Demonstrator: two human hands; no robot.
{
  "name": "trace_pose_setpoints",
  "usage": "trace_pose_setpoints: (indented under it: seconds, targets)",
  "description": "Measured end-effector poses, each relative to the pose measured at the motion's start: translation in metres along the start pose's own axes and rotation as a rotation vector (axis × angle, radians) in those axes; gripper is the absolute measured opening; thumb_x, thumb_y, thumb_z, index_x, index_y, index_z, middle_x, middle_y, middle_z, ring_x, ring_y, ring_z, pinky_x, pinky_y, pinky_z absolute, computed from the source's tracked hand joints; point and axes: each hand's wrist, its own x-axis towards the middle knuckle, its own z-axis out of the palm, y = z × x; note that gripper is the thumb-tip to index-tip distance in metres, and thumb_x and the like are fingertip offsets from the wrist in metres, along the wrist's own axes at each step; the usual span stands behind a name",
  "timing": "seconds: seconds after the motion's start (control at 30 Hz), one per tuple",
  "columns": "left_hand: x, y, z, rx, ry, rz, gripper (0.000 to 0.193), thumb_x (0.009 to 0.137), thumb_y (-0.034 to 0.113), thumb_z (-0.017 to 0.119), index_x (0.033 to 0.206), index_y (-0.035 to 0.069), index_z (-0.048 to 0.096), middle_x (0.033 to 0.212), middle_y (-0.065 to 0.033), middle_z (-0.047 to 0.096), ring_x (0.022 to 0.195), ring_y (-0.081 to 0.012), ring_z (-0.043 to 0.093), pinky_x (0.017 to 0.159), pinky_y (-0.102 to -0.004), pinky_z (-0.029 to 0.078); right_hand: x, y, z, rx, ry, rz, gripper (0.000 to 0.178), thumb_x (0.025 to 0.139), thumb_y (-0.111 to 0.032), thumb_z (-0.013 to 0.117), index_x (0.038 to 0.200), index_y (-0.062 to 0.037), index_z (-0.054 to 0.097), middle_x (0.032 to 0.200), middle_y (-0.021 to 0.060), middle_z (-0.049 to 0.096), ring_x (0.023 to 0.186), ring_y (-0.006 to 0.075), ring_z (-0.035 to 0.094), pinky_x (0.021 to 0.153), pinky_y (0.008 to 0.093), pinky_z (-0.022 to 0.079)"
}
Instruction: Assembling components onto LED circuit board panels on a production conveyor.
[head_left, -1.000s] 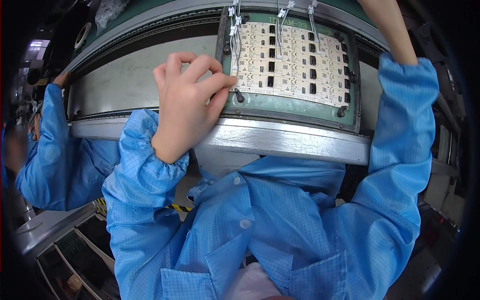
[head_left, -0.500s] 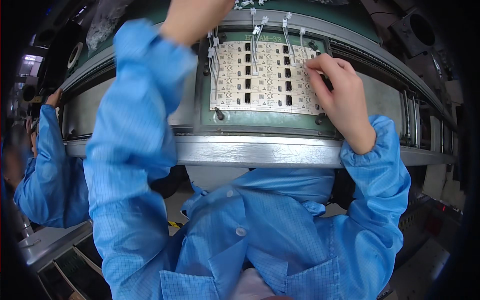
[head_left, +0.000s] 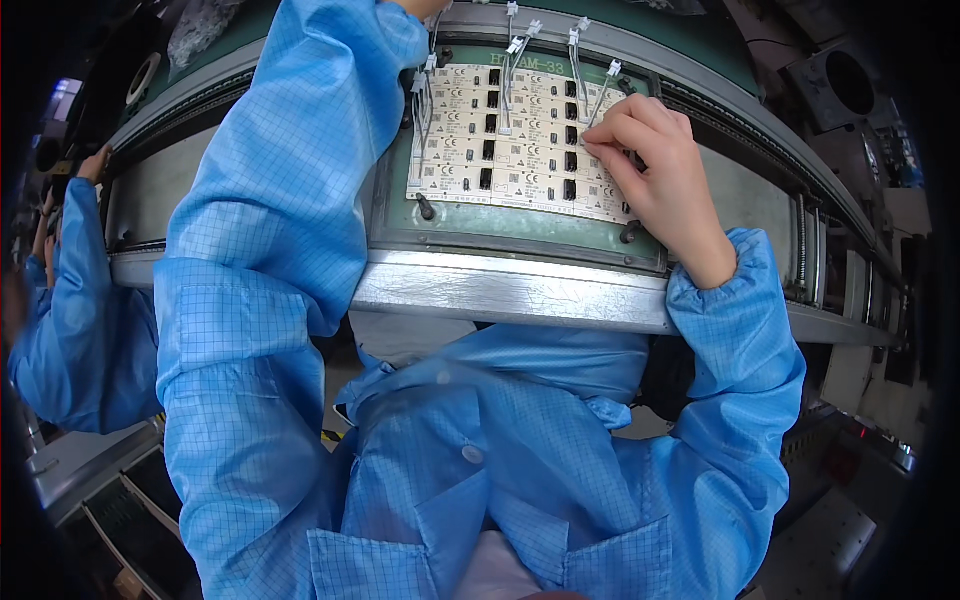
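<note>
A panel of white circuit boards (head_left: 530, 185) with black components lies in a green fixture (head_left: 520, 232) in front of me. My right hand (head_left: 655, 160) is over its right side, thumb and fingertips pinched at the lower end of a short cable (head_left: 600, 98). That cable's white connector (head_left: 613, 68) points up and away from me. Other cables with white plugs (head_left: 533, 30) stand up from the panel in two columns to the left. My left hand (head_left: 422, 6) reaches past the far edge; only a sliver near the wrist shows, and its fingers are outside the picture.
A metal rail (head_left: 510, 290) runs between me and the fixture, and another rail (head_left: 680, 70) lies beyond it. A clear plastic bag (head_left: 205, 30) is at the far left. Another person's blue sleeve (head_left: 80, 270) and hand (head_left: 95, 163) are at the left.
My left hand has moved up, almost out of the picture. My right hand has shifted left over the panel, and the cable at its fingertips now leans differently. The whole view has shifted slightly.
</note>
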Motion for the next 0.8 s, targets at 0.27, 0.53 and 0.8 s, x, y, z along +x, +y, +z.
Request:
trace_pose_setpoints:
  seconds: [0.27, 0.53, 0.8]
  targets:
    - [0.005, -0.001, -0.099, -0.844, 0.391, -0.465, 0.019, 0.091, 0.01, 0.069, 0.104, -0.003, 0.074, 0.087, -0.0086, 0.075, 0.077, -0.0128, 0.066, 0.069, -0.0251, 0.051, -0.001, -0.006, -0.012, 0.011, -0.091, -0.052, 0.012, 0.085, -0.004, 0.072, 0.097, -0.0049, 0.073, 0.094, 0.0049, 0.063, 0.09, 0.0236, 0.06, 0.088, 0.0364, 0.041]
    - [-0.121, 0.129, -0.118, -0.365, -0.133, -0.074, 0.007, 0.084, 0.011, 0.073, 0.091, 0.014, 0.072, 0.095, 0.0008, 0.065, 0.101, -0.0215, 0.06, 0.09, -0.0441, 0.036, 0.08, 0.048, -0.013, -0.076, 0.06, -0.026, 0.013, 0.093, -0.009, 0.064, 0.099, -0.0001, 0.07, 0.096, 0.0126, 0.07, 0.091, 0.0291, 0.068, 0.081, 0.037, 0.053]
    - [-0.126, 0.139, -0.105, -0.376, -0.249, -0.252, 0.003, 0.079, 0.01, 0.076, 0.081, 0.011, 0.075, 0.09, 0.0014, 0.063, 0.101, -0.0245, 0.056, 0.09, -0.0418, 0.036, 0.172, 0.101, 0.07, -0.256, 0.147, 0.073, 0.017, 0.086, -0.016, 0.062, 0.091, -0.0012, 0.071, 0.096, 0.0229, 0.071, 0.097, 0.042, 0.068, 0.087, 0.0519, 0.054]
